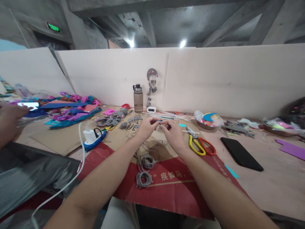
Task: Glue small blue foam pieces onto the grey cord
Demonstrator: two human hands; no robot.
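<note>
Bare concrete ceiling overhead, pale partition boards along the back, green exit sign (53, 27) glowing up left (lettering too blurry to read). Long plywood workbench (274, 184) below, covered in craft clutter, with flattened cardboard (171, 187) as a work mat: red print, white Chinese characters, "疾如马" legible, rest cut off

Left hand (145, 126) and right hand (173, 133) meeting mid-bench, fingertips of both pressed together, pinching a thin grey cord (152, 147) between them. Held up close in front, probably so the fiddly bit sits in plain sight. Cord trailing down to the cardboard, looping toward two small grey coils (144, 178), likely parked near the body to feed out without tangling. Can't tell exactly what sits at the pinch point, too small

Scissors with one yellow and one red-orange handle (201, 145) lying just beside the right hand, easy grab. Black phone (241, 153) face-down further right, well apart. Grey felt pieces (110, 120) spread behind the left hand. Brownish water bottle (138, 98) upright against the partition, a small white clock (151, 109) near it, digits unreadable, and a grey hanging ornament with pink dots (152, 83) pinned on the board above, maybe a finished sample. White charger in a blue power strip (93, 138) to the left, white cable running off toward the near edge

Far left, another person's hand (10, 119) by a lit phone screen (28, 105), next to a heap of pink, purple and blue felt scraps (71, 108)
</note>
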